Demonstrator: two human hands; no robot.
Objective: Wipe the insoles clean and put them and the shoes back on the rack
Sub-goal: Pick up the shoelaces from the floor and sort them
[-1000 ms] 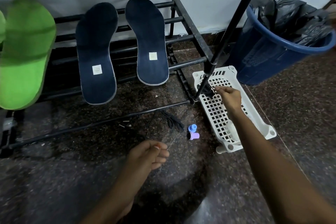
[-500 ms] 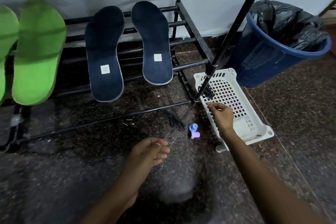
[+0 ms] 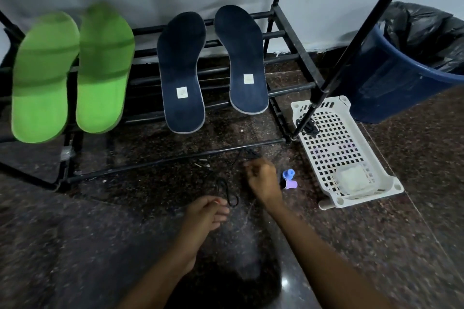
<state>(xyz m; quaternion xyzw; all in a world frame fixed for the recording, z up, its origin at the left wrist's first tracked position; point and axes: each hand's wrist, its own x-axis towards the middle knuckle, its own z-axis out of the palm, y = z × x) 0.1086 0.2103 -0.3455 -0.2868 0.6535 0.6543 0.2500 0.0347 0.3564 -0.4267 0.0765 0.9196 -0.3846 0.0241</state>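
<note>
Two smooth green foam insoles (image 3: 70,75) and two navy, cloth-faced insoles (image 3: 213,68) with small white labels lie side by side, apart, across the black tube bars of the rack (image 3: 293,57), toes toward the wall. Beside the rack on the speckled stone floor (image 3: 75,233) sits a white plastic basket (image 3: 364,143) with a grid bottom.

The right hand (image 3: 263,178) has its fingers bunched at a thin black cord (image 3: 227,190); blur hides whether it grips the cord. The left hand (image 3: 208,211) is loosely curled, thumb near forefinger; I cannot tell whether it pinches anything.
</note>
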